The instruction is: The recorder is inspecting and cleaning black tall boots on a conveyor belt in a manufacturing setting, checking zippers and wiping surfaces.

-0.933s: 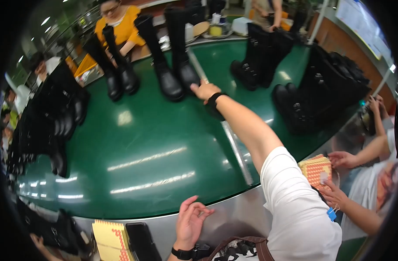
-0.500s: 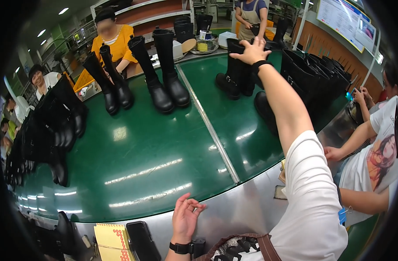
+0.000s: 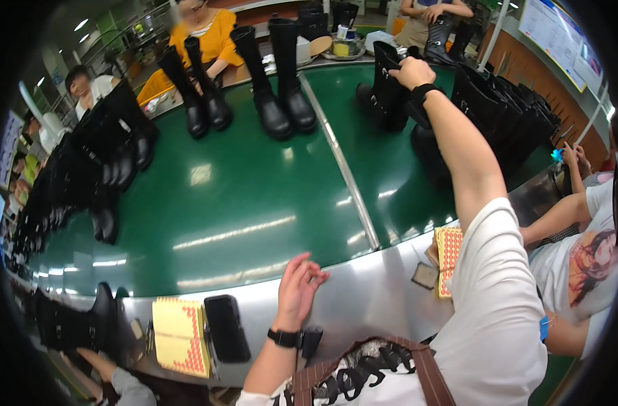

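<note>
The person's right hand (image 3: 412, 73) reaches across the green tabletop (image 3: 255, 176) and grasps the top of a shaft on the buckled black boots (image 3: 385, 95), its fingers curled in at the rim; the exact place of every fingertip cannot be told. These boots stand upright toward the far side of the tabletop, to the right of a metal strip (image 3: 337, 155) that crosses it. The left hand (image 3: 299, 289) holds nothing: its fingers are loosely bent and released, above the metal ledge (image 3: 363, 287) along the near edge. Just right of the grasped boots, a cluster of black boots (image 3: 491, 111) crowds together. Left of the strip, near the far edge, stand a tall plain pair (image 3: 292, 74) and, beside it, another tall pair (image 3: 212, 101), while a long row of boots (image 3: 106, 149) lines the left side. On the ledge, a black phone (image 3: 226, 328) lies beside yellow sticker sheets (image 3: 174, 331); a second sticker stack (image 3: 447, 260) lies near the right sleeve. Across the tabletop is a co-worker in an orange top (image 3: 221, 37).
</note>
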Tool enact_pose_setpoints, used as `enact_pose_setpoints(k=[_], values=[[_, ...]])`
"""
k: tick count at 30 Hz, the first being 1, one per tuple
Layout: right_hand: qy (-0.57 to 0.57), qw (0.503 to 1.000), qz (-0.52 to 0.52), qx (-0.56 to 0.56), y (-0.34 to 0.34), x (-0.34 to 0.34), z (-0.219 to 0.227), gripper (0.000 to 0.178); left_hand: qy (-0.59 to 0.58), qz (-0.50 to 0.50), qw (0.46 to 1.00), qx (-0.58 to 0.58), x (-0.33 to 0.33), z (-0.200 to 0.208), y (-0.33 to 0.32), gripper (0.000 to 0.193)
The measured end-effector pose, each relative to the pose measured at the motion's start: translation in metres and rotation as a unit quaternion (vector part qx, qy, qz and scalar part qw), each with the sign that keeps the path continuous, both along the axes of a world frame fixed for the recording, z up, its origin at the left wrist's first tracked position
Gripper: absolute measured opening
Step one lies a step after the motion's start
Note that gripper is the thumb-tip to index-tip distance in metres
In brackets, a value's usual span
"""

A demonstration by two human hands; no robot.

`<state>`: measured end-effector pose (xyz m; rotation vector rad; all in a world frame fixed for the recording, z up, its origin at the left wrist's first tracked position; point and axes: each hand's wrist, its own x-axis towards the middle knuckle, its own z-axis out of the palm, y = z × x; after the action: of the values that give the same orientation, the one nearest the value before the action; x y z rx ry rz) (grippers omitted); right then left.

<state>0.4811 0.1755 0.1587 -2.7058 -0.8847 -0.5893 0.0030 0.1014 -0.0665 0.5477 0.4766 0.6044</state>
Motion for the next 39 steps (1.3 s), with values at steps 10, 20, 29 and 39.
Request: enact_pose_setpoints(k=[10,20,29,39], values=[[-0.198,0.951,0.232,0.049,-0.196,-0.273,0.115,0.040,0.150,0.110,0.762,0.621,0.019,0.095,-0.051,0.128],[0.019,0.884,0.433,0.174,-0.293,-0.379,0.038,0.060,0.211,0.023,0.826,0.522,-0.023,0.092,-0.095,0.126],[0.048,0.650,0.481,0.587,-0.349,-0.349,-0.062,0.090,0.194,0.048,0.757,0.622,-0.075,0.084,-0.091,0.034],[0.413,0.800,0.384,0.205,-0.329,-0.354,-0.152,0.069,0.165,0.060,0.916,0.362,-0.101,0.077,-0.081,0.035]])
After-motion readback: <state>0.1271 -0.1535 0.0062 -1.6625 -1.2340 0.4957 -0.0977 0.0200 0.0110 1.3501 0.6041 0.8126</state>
